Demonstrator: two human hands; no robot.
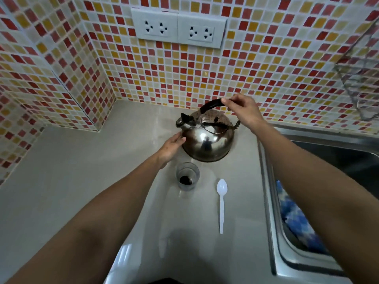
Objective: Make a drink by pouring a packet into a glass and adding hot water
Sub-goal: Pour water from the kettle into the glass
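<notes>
A shiny steel kettle (208, 140) with a black handle and a spout pointing left stands on the pale counter (82, 181) near the tiled back wall. My right hand (243, 110) grips the black handle from above. The fingertips of my left hand (171, 147) rest flat against the kettle's left side, holding nothing. Just in front of the kettle stands a small clear glass (187, 176) with dark powder at its bottom. A white plastic spoon (221, 203) lies to the right of the glass, bowl pointing away from me.
A steel sink (307, 263) runs along the right, with a blue-and-white cloth (295, 218) inside. Two white wall sockets (178, 28) sit above the kettle on the mosaic tiles. A wire rack (363, 83) hangs at the upper right. A tiled corner juts out at the left.
</notes>
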